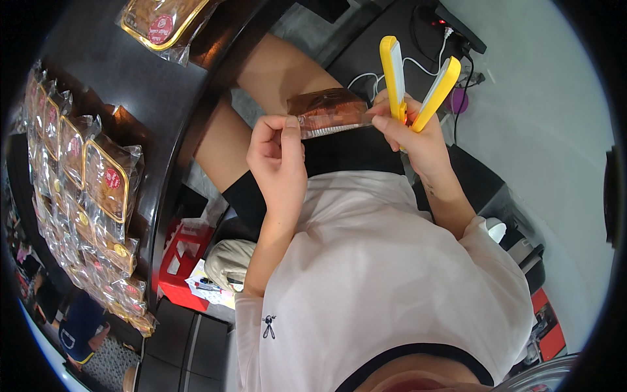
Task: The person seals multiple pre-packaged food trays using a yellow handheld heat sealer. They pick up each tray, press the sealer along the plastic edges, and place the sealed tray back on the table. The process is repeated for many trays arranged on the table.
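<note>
My left hand [277, 147] is closed, its thumb and fingers pinching the left end of a clear plastic bag [333, 112] with a brown baked item inside. The bag is held above my lap, its edge stretched between both hands. My right hand [418, 134] is closed round a small yellow hair straightener [434, 91]. The straightener's two arms are spread apart and point upward, away from the bag. Fingertips of the same hand also pinch the bag's right corner.
A dark table [157, 98] on the left carries rows of bagged trays [108, 179] and another bagged tray [160, 23] at the top. A red crate [179, 264] stands under the table edge. White cables [411, 62] run to a power strip [460, 29]. A person [81, 330] is at lower left.
</note>
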### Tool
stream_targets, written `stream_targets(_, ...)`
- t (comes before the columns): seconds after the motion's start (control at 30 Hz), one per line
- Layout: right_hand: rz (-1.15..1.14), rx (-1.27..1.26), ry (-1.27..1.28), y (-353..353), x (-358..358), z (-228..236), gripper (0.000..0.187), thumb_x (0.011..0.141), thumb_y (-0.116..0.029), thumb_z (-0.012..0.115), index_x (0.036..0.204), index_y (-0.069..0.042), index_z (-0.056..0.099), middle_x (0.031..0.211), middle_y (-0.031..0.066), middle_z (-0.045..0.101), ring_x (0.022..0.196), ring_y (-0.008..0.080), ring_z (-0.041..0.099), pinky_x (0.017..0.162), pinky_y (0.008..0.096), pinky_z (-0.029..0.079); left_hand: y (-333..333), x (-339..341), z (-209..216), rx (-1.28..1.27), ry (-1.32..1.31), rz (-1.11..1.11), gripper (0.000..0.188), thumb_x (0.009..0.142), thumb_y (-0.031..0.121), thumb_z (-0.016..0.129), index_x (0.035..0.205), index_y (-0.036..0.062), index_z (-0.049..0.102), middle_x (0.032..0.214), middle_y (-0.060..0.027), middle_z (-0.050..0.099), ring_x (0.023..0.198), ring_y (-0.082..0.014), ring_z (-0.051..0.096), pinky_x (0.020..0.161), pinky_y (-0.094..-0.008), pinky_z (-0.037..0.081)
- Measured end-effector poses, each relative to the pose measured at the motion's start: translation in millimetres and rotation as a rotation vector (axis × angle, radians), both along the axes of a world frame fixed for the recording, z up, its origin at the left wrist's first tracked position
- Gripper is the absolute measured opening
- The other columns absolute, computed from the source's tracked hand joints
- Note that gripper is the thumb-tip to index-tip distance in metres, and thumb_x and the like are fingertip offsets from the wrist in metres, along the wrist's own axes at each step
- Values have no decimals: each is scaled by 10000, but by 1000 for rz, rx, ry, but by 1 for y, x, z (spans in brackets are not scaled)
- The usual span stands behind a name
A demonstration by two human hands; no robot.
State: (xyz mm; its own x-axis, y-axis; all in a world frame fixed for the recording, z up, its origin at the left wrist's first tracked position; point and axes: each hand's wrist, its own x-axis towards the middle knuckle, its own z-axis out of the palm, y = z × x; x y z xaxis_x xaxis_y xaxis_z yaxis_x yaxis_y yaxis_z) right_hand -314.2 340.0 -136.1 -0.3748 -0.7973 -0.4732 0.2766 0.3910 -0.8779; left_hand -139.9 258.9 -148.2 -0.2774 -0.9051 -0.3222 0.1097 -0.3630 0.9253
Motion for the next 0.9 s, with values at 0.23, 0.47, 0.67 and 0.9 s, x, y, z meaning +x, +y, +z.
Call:
stream_targets(0.23,159,-236,227,-2,-31,0,287,846,-257,660,1012,-39,576,789,17,571,705,95,536,640,233,417,-6,-2,3,-1,-10,2,89,928,78,539,848,42,525,675,57,488,541,13,369,464,-163,258)
stream_targets(0.47,579,-198,1022,-8,-44,26,391,763,-371,713,944,-52,577,786,70,588,646,234,598,541,303,447,-7,-5,5,12,-19,-1,87,928,82,539,854,37,528,686,52,497,546,12,376,467,-160,263)
stream_targets(0.67,684,-210,1058,-23,-40,33,365,758,-365,716,871,-42,587,759,79,578,616,256,577,535,322,441,-8,-5,4,-33,-42,-28,74,924,82,540,885,19,543,743,17,542,594,-10,427,519,-165,326)
stream_targets(0.9,683,-190,776,-31,-49,25,240,786,-210,715,853,-26,577,696,47,528,599,158,504,535,266,384,-21,-8,-3,-144,-103,-74,90,912,85,570,898,-3,582,798,13,574,674,-14,467,579,-165,356)
